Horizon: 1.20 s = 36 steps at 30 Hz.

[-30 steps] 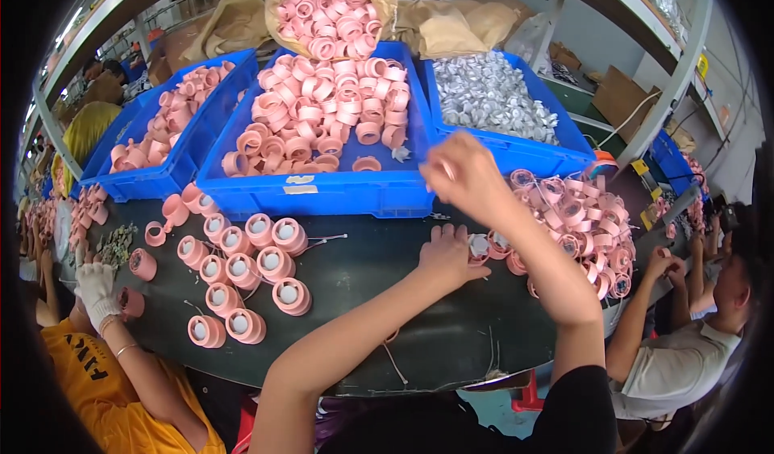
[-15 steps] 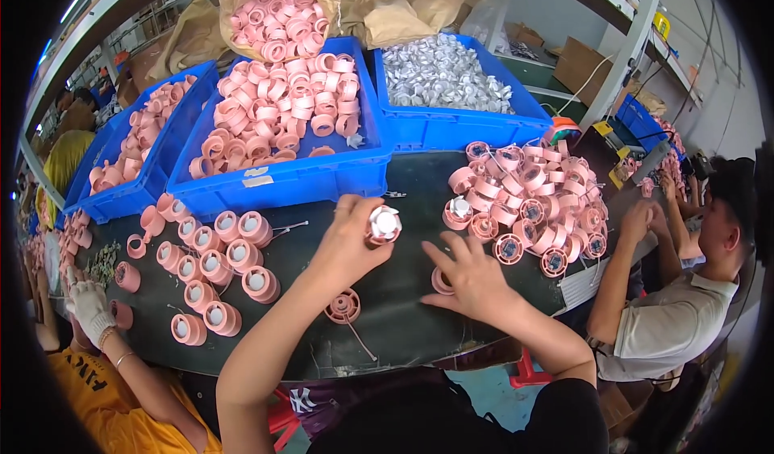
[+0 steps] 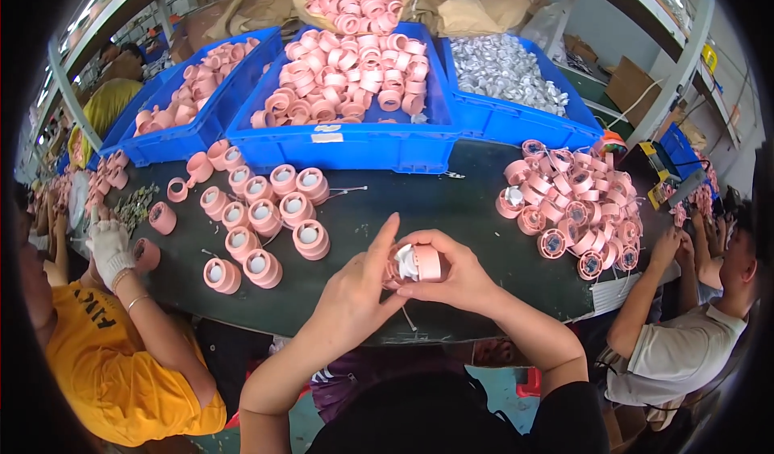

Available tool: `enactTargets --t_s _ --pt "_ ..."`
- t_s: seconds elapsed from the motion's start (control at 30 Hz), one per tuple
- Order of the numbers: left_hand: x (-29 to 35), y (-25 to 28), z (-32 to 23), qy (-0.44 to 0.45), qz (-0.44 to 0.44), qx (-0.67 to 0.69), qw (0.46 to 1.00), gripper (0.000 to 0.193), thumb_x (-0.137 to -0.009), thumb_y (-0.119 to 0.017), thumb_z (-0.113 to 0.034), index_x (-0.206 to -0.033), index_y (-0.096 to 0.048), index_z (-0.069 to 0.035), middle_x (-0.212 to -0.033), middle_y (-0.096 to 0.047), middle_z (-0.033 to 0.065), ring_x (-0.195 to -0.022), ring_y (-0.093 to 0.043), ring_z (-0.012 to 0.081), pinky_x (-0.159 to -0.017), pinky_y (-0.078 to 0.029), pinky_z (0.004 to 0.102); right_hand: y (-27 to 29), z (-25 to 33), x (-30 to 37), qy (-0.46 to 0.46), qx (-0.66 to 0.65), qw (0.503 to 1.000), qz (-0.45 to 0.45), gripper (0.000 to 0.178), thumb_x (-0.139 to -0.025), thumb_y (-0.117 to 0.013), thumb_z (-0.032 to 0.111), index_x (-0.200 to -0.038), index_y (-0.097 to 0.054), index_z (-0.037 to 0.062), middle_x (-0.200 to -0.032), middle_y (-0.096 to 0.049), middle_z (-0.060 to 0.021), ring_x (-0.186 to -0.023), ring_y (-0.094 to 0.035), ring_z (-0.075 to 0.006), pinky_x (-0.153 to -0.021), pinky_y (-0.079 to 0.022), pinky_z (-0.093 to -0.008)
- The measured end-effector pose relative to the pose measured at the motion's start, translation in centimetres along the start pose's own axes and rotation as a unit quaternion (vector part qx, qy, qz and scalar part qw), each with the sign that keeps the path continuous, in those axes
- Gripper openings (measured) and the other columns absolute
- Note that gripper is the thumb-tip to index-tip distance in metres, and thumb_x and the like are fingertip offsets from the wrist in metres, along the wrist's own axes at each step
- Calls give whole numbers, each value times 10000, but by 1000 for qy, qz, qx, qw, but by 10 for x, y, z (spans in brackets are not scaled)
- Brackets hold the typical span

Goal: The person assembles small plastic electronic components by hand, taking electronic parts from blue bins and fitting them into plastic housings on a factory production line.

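Observation:
My left hand (image 3: 355, 291) and my right hand (image 3: 458, 275) meet low over the middle of the table. Between the fingers is a white fan wheel (image 3: 407, 262), with a pink plastic housing (image 3: 391, 270) partly hidden behind the left fingers. A short pink cylinder (image 3: 429, 264) sits on the fan wheel's right side, gripped by my right thumb and fingers. Whether the two pink parts touch cannot be made out. Below the hands, a thin pale wire (image 3: 409, 318) shows on the dark table. To the left stand several pink cylinders (image 3: 264, 216) with white round centres.
A heap of pink ring parts (image 3: 580, 204) lies at right. Along the back stand blue bins (image 3: 343, 149) of pink rings and a blue bin (image 3: 528, 131) of white fan wheels. Co-workers sit at both sides; a gloved hand (image 3: 110, 246) is at far left.
My right hand has moved left with a pink cylinder to meet the left hand, which has come nearer my body. The whole view has shifted, so the bins appear farther right.

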<state>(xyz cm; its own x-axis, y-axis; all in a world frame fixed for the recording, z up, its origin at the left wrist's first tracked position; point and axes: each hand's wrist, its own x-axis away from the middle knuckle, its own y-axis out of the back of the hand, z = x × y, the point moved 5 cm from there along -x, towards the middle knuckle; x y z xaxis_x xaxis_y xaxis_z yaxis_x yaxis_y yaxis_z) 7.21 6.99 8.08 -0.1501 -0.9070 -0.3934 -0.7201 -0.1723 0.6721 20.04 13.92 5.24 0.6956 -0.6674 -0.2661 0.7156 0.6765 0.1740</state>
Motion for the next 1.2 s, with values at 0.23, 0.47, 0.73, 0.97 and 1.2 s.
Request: enactTargets --t_s 0.23,0.47,0.73,0.97,1.2 --pt "28 20 36 140 88 606 778 849 -756 -614 -90 -1442 -114 -87 -1354 -393 241 -1172 -486 303 -861 -449 355 -10 -4 10 -90 -184 979 19 441 -756 -684 38 -1152 -491 50 -999 -586 -51 -783 -595 -104 -555 -492 -219" --pt "40 -31 34 39 -212 407 888 598 -858 -538 -111 -1342 -190 -60 -1277 -399 183 -1177 -422 246 -992 -335 366 -53 -4 9 -204 -200 957 41 410 -913 -508 263 -1259 -353 108 -960 -490 -30 -704 -487 -66 -501 -367 -184" --pt "58 -12 54 92 -312 505 800 407 -960 -351 -384 -1206 -329 -61 -1103 -512 187 -928 -541 195 -781 -461 301 -43 -4 5 -216 -368 904 44 316 -946 -456 282 -1220 -389 139 -944 -535 -55 -626 -481 -111 -434 -320 -210" --pt "62 -13 46 82 -317 460 826 430 -965 -327 -402 -1101 -408 -2 -1148 -506 196 -1013 -517 197 -904 -411 327 -38 10 0 -200 -312 927 54 577 -801 -627 23 -1307 -348 35 -1093 -539 -117 -839 -620 -194 -468 -500 -219" --pt "63 -14 41 69 -302 457 833 446 -963 -306 -416 -1057 -438 0 -1131 -512 207 -981 -503 189 -894 -400 330 -42 17 1 -81 -108 991 22 431 -812 -639 69 -1184 -445 -28 -990 -583 -111 -794 -610 -125 -494 -499 -207"
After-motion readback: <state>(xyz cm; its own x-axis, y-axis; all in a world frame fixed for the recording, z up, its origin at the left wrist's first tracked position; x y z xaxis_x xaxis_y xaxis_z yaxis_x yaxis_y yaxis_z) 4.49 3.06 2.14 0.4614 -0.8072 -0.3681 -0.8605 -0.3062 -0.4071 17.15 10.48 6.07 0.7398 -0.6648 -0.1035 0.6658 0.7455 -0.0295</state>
